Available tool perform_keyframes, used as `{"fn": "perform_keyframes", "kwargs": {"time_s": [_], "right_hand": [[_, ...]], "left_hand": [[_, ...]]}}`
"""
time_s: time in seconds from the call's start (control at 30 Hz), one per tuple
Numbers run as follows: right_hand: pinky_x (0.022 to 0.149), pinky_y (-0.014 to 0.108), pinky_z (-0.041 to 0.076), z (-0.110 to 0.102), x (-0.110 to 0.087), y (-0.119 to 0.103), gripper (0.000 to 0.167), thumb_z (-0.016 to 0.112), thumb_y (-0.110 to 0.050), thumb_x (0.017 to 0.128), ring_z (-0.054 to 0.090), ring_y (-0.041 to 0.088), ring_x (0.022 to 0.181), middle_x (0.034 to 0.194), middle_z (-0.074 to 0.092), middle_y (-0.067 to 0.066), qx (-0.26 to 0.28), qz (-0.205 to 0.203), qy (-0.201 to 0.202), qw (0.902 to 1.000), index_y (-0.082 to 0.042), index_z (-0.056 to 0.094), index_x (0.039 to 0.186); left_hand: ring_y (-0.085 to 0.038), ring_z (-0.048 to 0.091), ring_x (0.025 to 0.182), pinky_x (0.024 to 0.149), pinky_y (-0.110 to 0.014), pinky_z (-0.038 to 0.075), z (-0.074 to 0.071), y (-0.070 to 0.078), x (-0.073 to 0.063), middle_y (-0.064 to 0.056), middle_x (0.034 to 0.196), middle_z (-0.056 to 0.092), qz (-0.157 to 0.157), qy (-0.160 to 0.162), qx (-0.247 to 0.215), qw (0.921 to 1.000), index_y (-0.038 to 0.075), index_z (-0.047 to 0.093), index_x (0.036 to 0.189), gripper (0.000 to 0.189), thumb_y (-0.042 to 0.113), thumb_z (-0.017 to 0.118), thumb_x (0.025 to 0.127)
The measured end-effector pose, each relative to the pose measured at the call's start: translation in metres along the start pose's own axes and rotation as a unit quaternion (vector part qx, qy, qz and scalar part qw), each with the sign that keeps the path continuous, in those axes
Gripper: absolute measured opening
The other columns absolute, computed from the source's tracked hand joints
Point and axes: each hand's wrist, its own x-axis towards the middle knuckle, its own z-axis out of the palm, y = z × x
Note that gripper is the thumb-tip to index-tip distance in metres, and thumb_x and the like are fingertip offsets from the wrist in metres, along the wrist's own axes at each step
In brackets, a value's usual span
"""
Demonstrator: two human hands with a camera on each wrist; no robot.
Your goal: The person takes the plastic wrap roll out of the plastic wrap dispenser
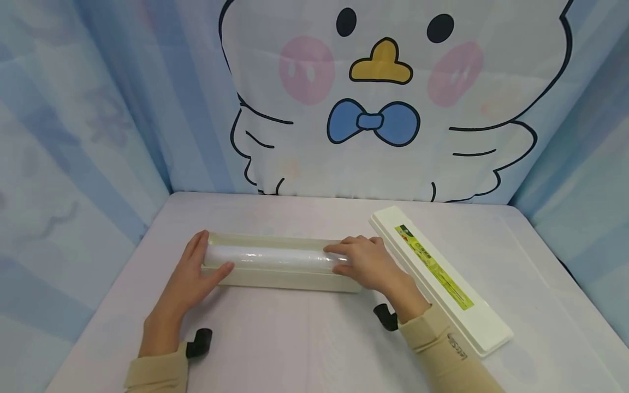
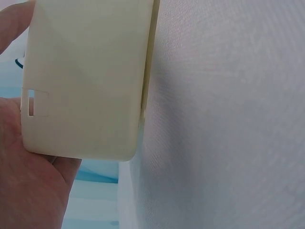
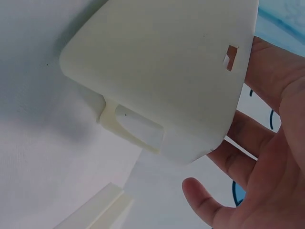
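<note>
A long cream cling film box (image 1: 290, 279), its top off, sits across the table with a clear, shiny roll of cling film (image 1: 267, 256) inside. My left hand (image 1: 194, 278) holds the box's left end, thumb over the front edge and fingers at the back. In the left wrist view the box's end wall (image 2: 90, 71) shows a small slot. At the other end my right hand (image 1: 366, 262) grips the roll's right end, thumb in front and fingers over it. From the right wrist, the end wall (image 3: 157, 62) hides the fingertips inside; a looped tab (image 3: 128, 126) juts out below.
A long cream lid (image 1: 442, 278) with a green and yellow label lies slantwise on the table (image 1: 295, 338), right of the box and beside my right forearm. Patterned curtains (image 1: 83, 136) enclose the table at the back and both sides.
</note>
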Motion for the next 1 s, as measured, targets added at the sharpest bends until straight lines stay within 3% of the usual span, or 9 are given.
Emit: {"fn": "perform_keyframes", "kwargs": {"time_s": [0.3, 0.73, 1.0], "right_hand": [[0.096, 0.056, 0.037, 0.002, 0.006, 0.001, 0.051, 0.081, -0.025, 0.087, 0.061, 0.027, 0.116, 0.128, 0.067, 0.006, -0.029, -0.004, -0.012, 0.9995, -0.026, 0.066, 0.136], [0.099, 0.063, 0.032, -0.001, 0.003, 0.001, 0.049, 0.079, -0.025, 0.089, 0.05, 0.031, 0.119, 0.126, 0.066, 0.004, -0.049, -0.033, 0.012, 0.9982, -0.023, 0.065, 0.137], [0.107, 0.06, 0.029, -0.009, -0.001, 0.004, 0.047, 0.072, -0.018, 0.095, 0.048, 0.034, 0.124, 0.125, 0.061, 0.007, -0.03, -0.082, 0.022, 0.9959, -0.018, 0.061, 0.141]], "left_hand": [[-0.048, 0.014, 0.148, 0.112, -0.068, 0.02, -0.001, -0.002, 0.0, -0.023, 0.166, 0.005, 0.009, -0.002, -0.01, 0.9999, 0.0, 0.004, 0.161, 0.104, 0.055, 0.063, 0.095], [-0.05, 0.016, 0.147, 0.111, -0.069, 0.021, -0.001, 0.0, -0.001, -0.024, 0.165, 0.006, 0.014, 0.002, -0.006, 0.9999, -0.001, 0.006, 0.161, 0.103, 0.055, 0.063, 0.095], [-0.048, 0.015, 0.147, 0.112, -0.068, 0.02, -0.001, -0.001, -0.002, -0.023, 0.165, 0.006, 0.016, 0.003, -0.006, 0.9998, -0.001, 0.006, 0.161, 0.103, 0.055, 0.063, 0.095]]}}
